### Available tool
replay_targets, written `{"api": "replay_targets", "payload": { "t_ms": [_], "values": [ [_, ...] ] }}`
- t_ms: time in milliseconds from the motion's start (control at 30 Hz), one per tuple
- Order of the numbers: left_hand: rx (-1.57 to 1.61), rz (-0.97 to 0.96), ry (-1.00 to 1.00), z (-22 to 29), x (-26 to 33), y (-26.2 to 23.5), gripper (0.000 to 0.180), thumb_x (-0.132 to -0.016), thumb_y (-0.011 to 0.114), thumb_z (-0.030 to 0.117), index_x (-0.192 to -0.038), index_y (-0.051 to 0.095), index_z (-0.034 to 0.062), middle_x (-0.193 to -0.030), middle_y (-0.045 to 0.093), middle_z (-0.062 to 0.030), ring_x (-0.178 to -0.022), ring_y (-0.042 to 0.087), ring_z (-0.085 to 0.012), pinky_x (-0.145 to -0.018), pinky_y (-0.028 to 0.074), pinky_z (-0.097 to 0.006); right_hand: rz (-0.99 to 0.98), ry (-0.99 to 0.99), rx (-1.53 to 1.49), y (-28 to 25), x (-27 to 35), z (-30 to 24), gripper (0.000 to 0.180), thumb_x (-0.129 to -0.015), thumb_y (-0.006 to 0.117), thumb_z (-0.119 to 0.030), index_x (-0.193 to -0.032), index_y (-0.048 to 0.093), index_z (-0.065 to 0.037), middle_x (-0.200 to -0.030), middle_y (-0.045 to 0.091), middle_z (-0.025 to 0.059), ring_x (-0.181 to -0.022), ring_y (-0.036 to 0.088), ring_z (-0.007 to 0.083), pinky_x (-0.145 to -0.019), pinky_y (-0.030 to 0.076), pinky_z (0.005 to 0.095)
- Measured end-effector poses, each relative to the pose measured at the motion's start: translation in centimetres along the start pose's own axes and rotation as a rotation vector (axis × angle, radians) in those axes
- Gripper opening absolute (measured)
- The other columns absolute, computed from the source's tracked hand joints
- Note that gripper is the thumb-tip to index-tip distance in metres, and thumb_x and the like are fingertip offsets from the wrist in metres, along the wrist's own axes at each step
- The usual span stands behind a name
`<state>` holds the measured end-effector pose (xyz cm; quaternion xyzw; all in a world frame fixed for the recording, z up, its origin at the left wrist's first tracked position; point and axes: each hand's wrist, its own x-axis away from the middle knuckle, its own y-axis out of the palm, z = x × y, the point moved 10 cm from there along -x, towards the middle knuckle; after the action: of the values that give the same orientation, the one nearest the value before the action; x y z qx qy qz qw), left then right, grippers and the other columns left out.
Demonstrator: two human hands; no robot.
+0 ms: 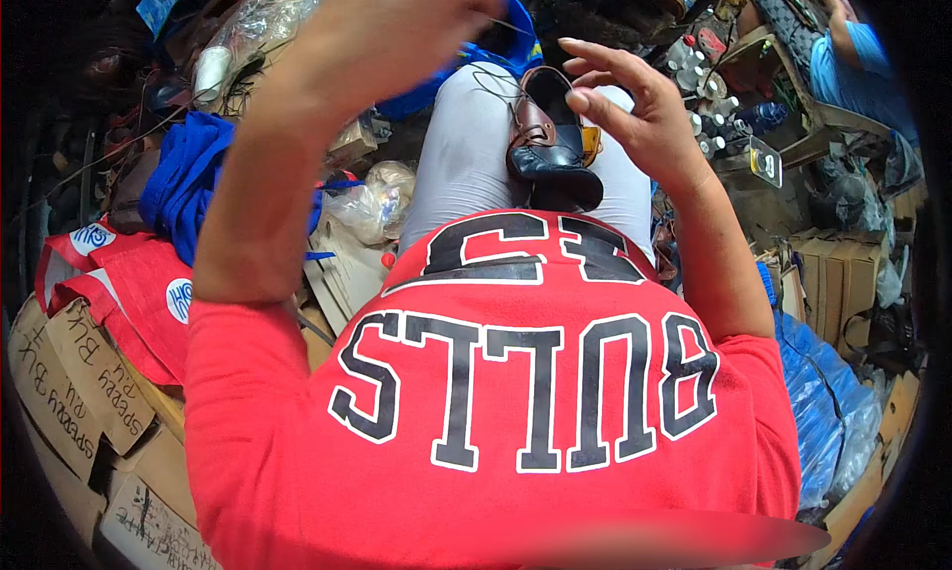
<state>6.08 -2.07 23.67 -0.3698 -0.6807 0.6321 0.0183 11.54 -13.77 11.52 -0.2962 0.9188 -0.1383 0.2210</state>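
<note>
A brown and black leather shoe (560, 164) rests on my lap between my thighs, its opening away from me. A thin dark cord (491, 77) loops out on the shoe's left side. My right hand (635, 99) hovers at the shoe's right, beside its opening. Its thumb and fingers are apart, and I see nothing held in them. My left hand (412, 10) is raised at the top edge, beyond the shoe and to its left. Motion smears it, and its fingers are partly cut off. A thin strand (511, 25) runs from near its fingertips toward the shoe.
Blue cloth (188, 183) and a red bag (124, 287) lie on the left above cardboard boxes (99, 382). Several small bottles (704, 84) stand at the far right. Blue plastic sheeting (818, 401) lies at the right. Another person's blue sleeve (858, 79) shows at the upper right.
</note>
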Motion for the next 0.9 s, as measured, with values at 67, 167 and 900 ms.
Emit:
{"api": "replay_targets", "payload": {
  "t_ms": [67,167,900],
  "values": [
    [0.200,0.031,0.021,1.8,-1.7,1.0,0.005,-0.073,0.061,0.012,-0.073,0.066,0.0139,-0.075,0.058,-0.0036,-0.083,0.055,-0.0210,-0.076,0.035,-0.038,0.048,-0.112,0.181,-0.5,-0.4,-2.0,0.021,-0.084,0.065,-0.011,-0.104,0.065,-0.006,-0.086,0.066,0.0048,-0.076,0.061,0.0116,-0.067,0.048,0.0241],
    [0.423,0.134,0.016,1.7,-3.0,3.0,0.003,-0.073,0.063,0.009,-0.073,0.065,0.0105,-0.074,0.059,-0.0053,-0.080,0.058,-0.0228,-0.073,0.041,-0.037,0.087,0.084,-0.046,-2.7,0.4,0.6,0.013,-0.086,0.063,-0.011,-0.094,0.065,-0.001,-0.081,0.064,0.0029,-0.073,0.057,0.0070,-0.067,0.047,0.0219],
    [1.070,-0.714,-0.360,-2.5,4.1,17.9,0.032,-0.091,0.056,0.033,-0.078,0.059,0.0030,-0.066,0.049,0.0017,-0.064,0.049,-0.0099,-0.061,0.043,-0.027,0.467,0.322,0.086,-17.8,5.3,1.3,0.032,-0.084,0.066,-0.020,-0.112,0.063,-0.004,-0.097,0.065,0.0054,-0.086,0.058,0.0091,-0.076,0.045,0.0232]
  ]
}}
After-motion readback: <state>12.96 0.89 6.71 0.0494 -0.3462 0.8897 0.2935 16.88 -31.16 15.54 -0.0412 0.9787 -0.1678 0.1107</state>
